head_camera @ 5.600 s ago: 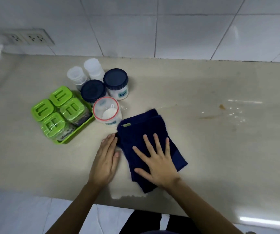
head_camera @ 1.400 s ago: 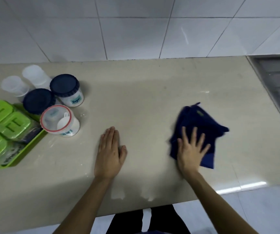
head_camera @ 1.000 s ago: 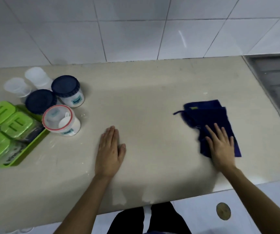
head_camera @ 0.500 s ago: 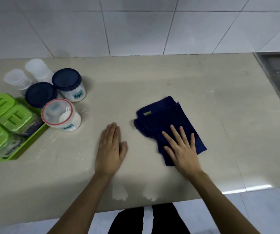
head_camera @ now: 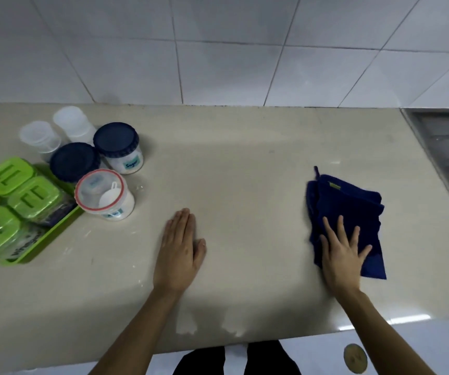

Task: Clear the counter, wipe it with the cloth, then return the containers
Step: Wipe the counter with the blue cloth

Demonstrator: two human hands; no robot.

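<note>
So the navy cloth (head_camera: pixel 348 212) has been swept back toward the table's right edge, after sitting mid-table half a second ago. It's pressed flat under the right hand (head_camera: pixel 342 253), fingers spread, nothing gripped. The left hand (head_camera: pixel 180 253) is kept planted palm-down near the front edge, empty. Wiping looks mid-pass; the jars (head_camera: pixel 104 196) and green containers (head_camera: pixel 15 201) are parked toward the left edge, not yet returned.
</note>
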